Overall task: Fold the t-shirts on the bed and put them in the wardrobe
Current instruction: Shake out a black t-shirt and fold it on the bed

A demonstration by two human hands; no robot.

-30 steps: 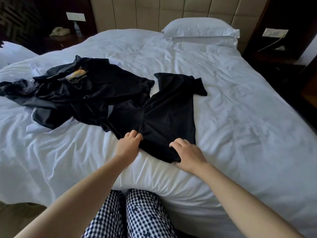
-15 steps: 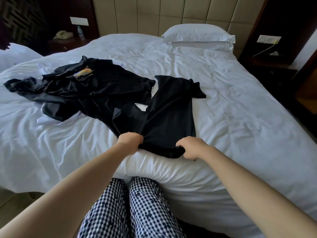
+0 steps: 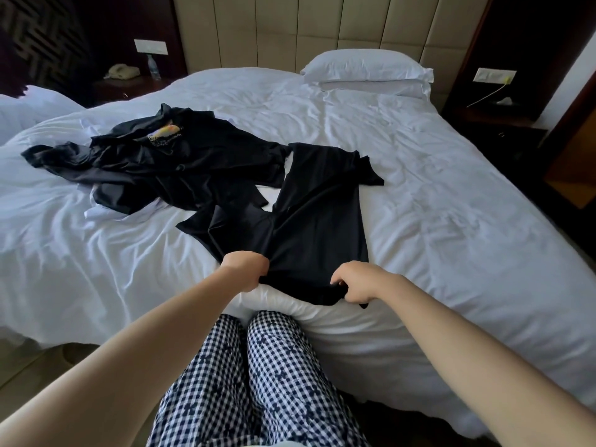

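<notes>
On the left of the bed (image 3: 467, 221) a heap of dark shirts (image 3: 180, 166) lies crumpled, its edge seeming to touch the black t-shirt (image 3: 317, 227) spread near the front edge. The left hand (image 3: 246, 269) curls its fingers round the shirt's near hem, and the right hand (image 3: 358, 282) pinches the same hem further right. A pull toward the body could, I judge, drag the shirt's left flap across the heap and bring other shirts along, or slide the hem off the mattress; uneven tugging would bunch the cloth and spoil the fold. The wardrobe is out of view, and no shirt sits in anything. A bottle (image 3: 155, 66) stands on the far-left nightstand (image 3: 129, 87); its contents cannot be told
</notes>
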